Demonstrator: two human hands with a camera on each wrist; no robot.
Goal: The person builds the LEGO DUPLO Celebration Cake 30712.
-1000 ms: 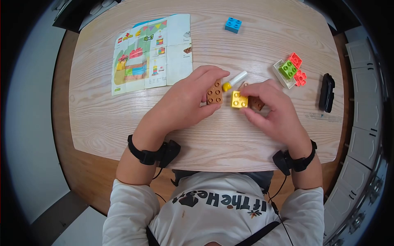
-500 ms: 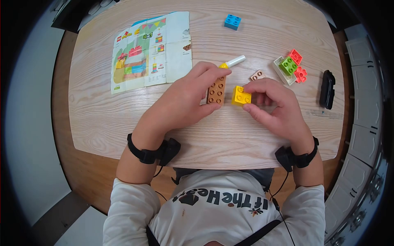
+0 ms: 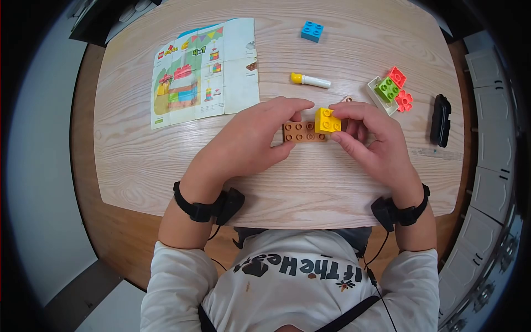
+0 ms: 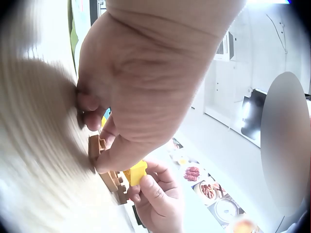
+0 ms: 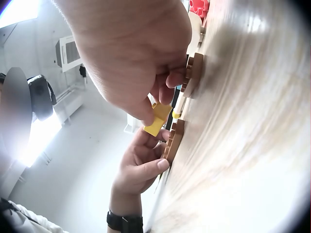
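Your left hand [image 3: 255,134] curves, thumb [image 3: 281,152] and index finger [image 3: 296,104] parted; just beside it, your right hand [image 3: 373,133] pinches between thumb and forefinger. Both forearms [image 3: 181,231] reach forward.

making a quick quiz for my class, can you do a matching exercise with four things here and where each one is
1. yellow brick
2. black object
3. brown brick
4. blue brick

A. gripped by the left hand
B. far side of the table, right of the leaflet
C. pinched by the right hand
D. near the right table edge

Pairs: 1-C, 2-D, 3-A, 4-B
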